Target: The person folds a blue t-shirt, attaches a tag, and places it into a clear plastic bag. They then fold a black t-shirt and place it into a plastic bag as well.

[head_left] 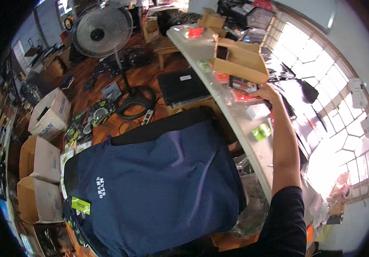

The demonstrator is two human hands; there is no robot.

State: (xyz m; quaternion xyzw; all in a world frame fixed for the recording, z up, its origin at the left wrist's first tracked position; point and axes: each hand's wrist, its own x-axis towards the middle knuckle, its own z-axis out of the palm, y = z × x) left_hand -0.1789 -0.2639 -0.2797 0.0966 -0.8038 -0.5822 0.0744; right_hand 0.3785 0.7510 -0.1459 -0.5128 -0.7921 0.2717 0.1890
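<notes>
My right hand (265,91) reaches across the long pale table, its fingers bent in at the end of a small dark flat packet (241,84). The packet lies just in front of an opened brown cardboard box (242,60). Red plastic packs (243,97) lie close under that hand. Directly before me a navy blue garment (158,184) with small white lettering is spread out, a green tag (80,205) at its left edge. Black cloth (180,119) shows behind it. My left hand is out of view.
On the pale table (257,150) are a white pack (258,112) and a green card (261,132). A standing fan (101,32) rises from the wooden floor at the far left. Open cartons (43,199) line the left side. A barred window (313,60) is at the right.
</notes>
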